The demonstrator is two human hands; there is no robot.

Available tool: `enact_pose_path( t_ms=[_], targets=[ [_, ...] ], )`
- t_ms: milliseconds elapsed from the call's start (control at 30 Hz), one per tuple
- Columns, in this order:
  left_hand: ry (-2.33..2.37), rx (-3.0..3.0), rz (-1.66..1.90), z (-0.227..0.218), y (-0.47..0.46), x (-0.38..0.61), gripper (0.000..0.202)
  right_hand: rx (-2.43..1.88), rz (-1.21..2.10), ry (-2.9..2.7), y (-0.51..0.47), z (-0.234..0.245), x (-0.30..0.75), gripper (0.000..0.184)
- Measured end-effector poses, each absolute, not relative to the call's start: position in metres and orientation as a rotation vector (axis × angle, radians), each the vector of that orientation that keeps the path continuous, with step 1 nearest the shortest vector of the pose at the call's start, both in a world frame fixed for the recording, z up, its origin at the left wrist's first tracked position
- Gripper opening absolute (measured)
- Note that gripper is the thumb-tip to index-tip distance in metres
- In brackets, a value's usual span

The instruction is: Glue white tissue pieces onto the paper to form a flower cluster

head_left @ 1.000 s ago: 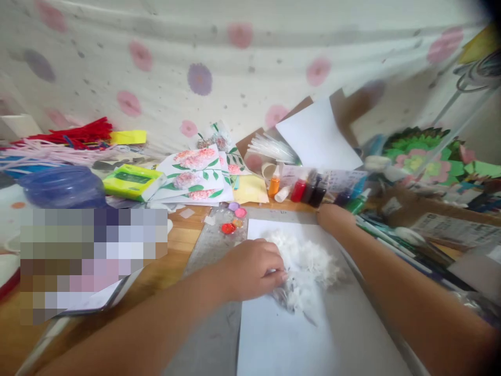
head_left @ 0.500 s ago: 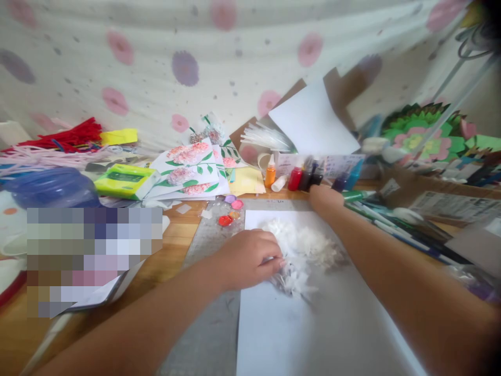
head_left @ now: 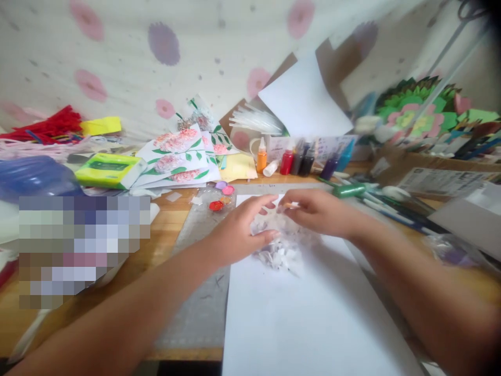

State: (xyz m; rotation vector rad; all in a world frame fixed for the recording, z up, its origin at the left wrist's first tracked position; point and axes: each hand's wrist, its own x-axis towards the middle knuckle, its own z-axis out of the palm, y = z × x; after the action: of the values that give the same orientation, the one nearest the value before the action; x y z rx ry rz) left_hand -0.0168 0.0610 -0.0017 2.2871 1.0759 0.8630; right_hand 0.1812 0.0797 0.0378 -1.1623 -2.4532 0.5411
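Note:
A white fluffy clump of shredded paper [head_left: 279, 250] lies on a white sheet [head_left: 309, 318] over a grey cutting mat [head_left: 199, 303]. My left hand [head_left: 240, 230] rests on the clump's left side, thumb pressing against it, fingers partly stretched. My right hand [head_left: 319, 211] hovers over the clump's far side, fingers bent together in a pinch near the left fingertips; what it pinches is too blurred to name.
Small paint bottles [head_left: 289, 162] stand in a row behind the mat, with a palette of colour blobs [head_left: 219, 198] to the left. Flower paintings [head_left: 180, 156], a green tissue pack [head_left: 109, 169] and red pipe cleaners [head_left: 50, 125] lie at left; pens [head_left: 376, 201] and paper flowers [head_left: 415, 112] at right.
My right hand has come back from the bottles to the clump beside my left hand. The left hand has shifted up a little. The view has tilted down.

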Motion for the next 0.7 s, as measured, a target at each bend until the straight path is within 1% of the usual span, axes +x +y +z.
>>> enact_pose_path(
  t_ms=[167, 233, 333, 433, 500, 633, 700],
  targets=[
    [1.067, 2.267, 0.895, -0.005, 0.062, -0.011, 0.053, -1.099, 0.67, -2.386, 0.073, 0.031, 0.177, 0.011],
    [1.051, 2.206, 0.932, -0.006, 0.064, -0.01, 0.045, -1.075, 0.747, -2.339, 0.07, 0.03, 0.173, 0.01],
    [1.05, 2.14, 0.976, -0.007, 0.068, -0.009, 0.025, -1.03, 0.837, -2.322, 0.066, 0.026, 0.167, 0.01],
    [1.127, 2.146, 0.986, -0.006, 0.07, -0.01, 0.018, -1.017, 0.883, -2.326, 0.066, 0.021, 0.163, 0.01],
    [1.156, 2.15, 0.978, -0.005, 0.069, -0.011, 0.018, -1.023, 0.861, -2.306, 0.065, 0.018, 0.162, 0.013],
    [1.133, 2.157, 0.949, 0.001, 0.064, -0.012, 0.015, -1.006, 0.837, -2.276, 0.064, 0.019, 0.162, 0.031],
    [1.102, 2.157, 0.917, 0.003, 0.062, -0.012, 0.01, -1.029, 0.78, -2.282, 0.062, 0.02, 0.163, 0.032]
  ],
)
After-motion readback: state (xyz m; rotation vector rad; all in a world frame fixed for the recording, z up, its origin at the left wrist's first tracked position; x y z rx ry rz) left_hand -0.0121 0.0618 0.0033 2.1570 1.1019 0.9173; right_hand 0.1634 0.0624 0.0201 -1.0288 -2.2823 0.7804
